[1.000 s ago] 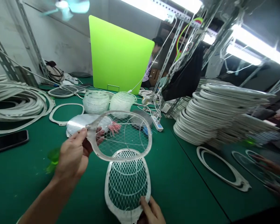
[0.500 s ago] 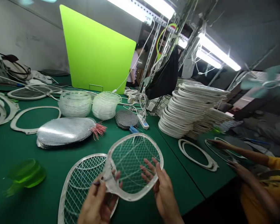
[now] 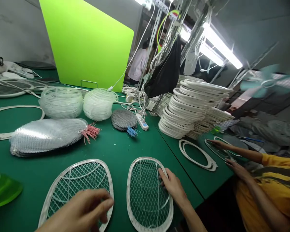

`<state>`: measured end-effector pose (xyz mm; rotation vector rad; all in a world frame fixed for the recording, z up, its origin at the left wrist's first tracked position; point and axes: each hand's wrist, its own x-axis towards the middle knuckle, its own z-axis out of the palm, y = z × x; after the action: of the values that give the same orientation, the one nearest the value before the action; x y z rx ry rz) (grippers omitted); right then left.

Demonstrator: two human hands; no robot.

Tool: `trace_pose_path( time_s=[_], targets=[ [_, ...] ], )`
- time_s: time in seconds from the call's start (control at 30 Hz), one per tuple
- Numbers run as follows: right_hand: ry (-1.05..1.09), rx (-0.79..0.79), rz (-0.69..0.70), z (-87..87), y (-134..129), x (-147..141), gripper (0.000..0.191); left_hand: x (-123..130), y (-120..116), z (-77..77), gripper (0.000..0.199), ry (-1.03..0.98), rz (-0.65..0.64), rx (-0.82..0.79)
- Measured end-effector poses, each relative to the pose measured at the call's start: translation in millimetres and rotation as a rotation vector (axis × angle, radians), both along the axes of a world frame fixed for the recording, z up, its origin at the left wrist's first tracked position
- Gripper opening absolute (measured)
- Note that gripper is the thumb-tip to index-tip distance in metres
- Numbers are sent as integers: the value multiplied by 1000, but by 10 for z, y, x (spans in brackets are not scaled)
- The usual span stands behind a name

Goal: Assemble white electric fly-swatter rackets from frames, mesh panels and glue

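Observation:
My right hand [image 3: 174, 187] grips the upper right rim of a white oval racket frame [image 3: 130, 206] strung with diamond mesh, its fingers over the mesh. The frame is low over the green table, and I cannot tell if it rests flat. Left of it lies a second white mesh racket frame [image 3: 53, 190]. My left hand [image 3: 87, 207] hovers over that second frame's lower right part and hides it. Nothing shows in the left hand; its thumb and fingers are loosely bent and apart.
Behind lie stacked silver mesh sheets [image 3: 50, 135] with red wires, dark mesh pieces [image 3: 124, 120] with blue wires, and two clear ring stacks [image 3: 61, 102]. White frames are piled [image 3: 190, 106] at right. A co-worker's hands [image 3: 239, 170] work at far right. A green translucent piece [image 3: 3, 190] sits left.
The held racket frame has been lowered toward the table and turned. My left hand has let go of it and moved left over the other frame. The view has shifted right.

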<state>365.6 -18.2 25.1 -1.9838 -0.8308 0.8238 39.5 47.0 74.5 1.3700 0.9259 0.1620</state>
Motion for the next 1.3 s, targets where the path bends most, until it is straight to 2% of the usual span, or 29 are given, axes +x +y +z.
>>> trace_pose_path(
  time_s=[0.03, 0.1, 0.17, 0.23, 0.27, 0.37, 0.47, 0.6, 0.73, 0.93, 1.07, 1.3],
  targets=[
    [-90, 8, -16, -30, -23, 6, 50, 61, 161, 73, 38, 5, -59, 68],
    [-241, 31, -33, -58, -59, 23, 55, 252, 454, 162, 35, 81, -98, 296],
    [-343, 55, -5, -56, -53, 48, 51, 528, 674, 156, 33, 215, -108, 556],
    [-404, 89, 68, -48, 20, 85, 37, 859, 802, 63, 27, 334, -97, 766],
    [-424, 108, 109, -49, 81, 105, 31, 1030, 834, -6, 24, 351, -91, 813],
    [-461, 159, 209, -95, 323, 161, 26, 1479, 853, -242, 23, 330, -82, 869],
    [-474, 182, 272, -198, 536, 184, 24, 1732, 844, -454, 21, 317, -78, 925],
    [-470, 200, 312, -334, 643, 173, 21, 1787, 863, -640, 16, 306, -118, 979],
    [-455, 219, 309, -395, 633, 175, 20, 1752, 875, -730, 17, 288, -160, 1020],
    [-457, 217, 279, -396, 621, 175, 20, 1744, 875, -814, 20, 255, -219, 1093],
    [-495, 200, 265, -384, 622, 151, 21, 1748, 868, -866, 23, 252, -204, 1104],
    [-551, 186, 281, -378, 611, 134, 20, 1771, 825, -821, 19, 285, -147, 1100]
  ],
)
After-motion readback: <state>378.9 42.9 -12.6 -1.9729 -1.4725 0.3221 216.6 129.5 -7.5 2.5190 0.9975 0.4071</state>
